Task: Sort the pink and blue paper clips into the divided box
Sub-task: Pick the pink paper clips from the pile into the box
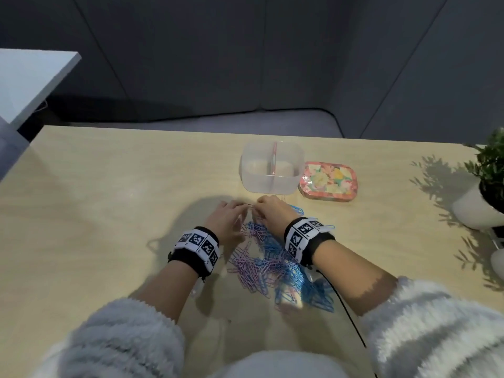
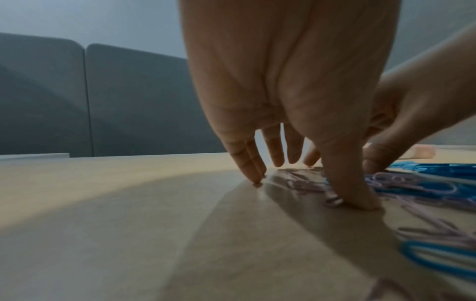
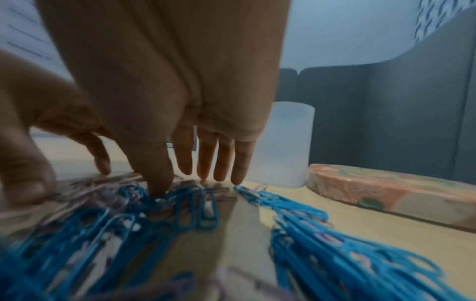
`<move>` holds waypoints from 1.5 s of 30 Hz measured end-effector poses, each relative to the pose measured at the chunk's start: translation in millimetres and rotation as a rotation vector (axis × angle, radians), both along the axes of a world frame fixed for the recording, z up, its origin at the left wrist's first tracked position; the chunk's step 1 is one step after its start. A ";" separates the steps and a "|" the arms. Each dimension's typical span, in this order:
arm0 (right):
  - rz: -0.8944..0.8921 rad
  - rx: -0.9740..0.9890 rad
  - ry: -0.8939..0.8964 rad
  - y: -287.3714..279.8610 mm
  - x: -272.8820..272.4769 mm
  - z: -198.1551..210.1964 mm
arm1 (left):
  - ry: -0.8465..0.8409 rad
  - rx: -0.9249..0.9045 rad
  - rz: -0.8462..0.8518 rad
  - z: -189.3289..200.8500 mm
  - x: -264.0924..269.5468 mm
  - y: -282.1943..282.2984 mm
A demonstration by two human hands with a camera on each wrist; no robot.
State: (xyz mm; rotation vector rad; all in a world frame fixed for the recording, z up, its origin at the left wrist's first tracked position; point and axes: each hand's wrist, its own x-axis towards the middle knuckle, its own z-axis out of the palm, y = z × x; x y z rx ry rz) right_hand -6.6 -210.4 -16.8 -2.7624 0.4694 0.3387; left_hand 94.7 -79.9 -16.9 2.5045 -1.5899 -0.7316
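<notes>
Both hands work at the far edge of a mixed heap of pink paper clips (image 1: pixel 245 264) and blue paper clips (image 1: pixel 294 271) on the bench (image 1: pixel 109 200). The left hand (image 1: pixel 227 216) has its fingers (image 2: pixel 251 163) spread, tips down on the bench and pink clips. The right hand (image 1: pixel 272 210) likewise spreads its fingers (image 3: pixel 224 160), thumb pressing into blue clips. The divided box (image 1: pixel 271 184) stands just beyond, beside a floral lid (image 1: pixel 328 181).
</notes>
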 end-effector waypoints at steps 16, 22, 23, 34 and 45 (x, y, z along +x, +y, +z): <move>-0.319 0.410 -0.390 -13.5 -2.4 46.7 | -0.028 -0.142 0.021 -11.8 1.8 5.7; -0.449 0.368 -0.471 -46.1 51.6 72.0 | -0.094 -0.048 -0.036 -1.6 0.4 1.7; -0.451 0.367 -0.438 -48.7 56.6 71.0 | -0.111 -0.026 -0.054 -0.3 -0.1 0.6; -0.290 0.356 -0.228 -0.3 -10.2 28.3 | 0.040 -0.368 0.255 26.7 12.3 -11.4; -0.120 0.281 -0.036 26.0 -58.0 -1.7 | -0.159 -0.335 0.137 67.9 33.5 -96.8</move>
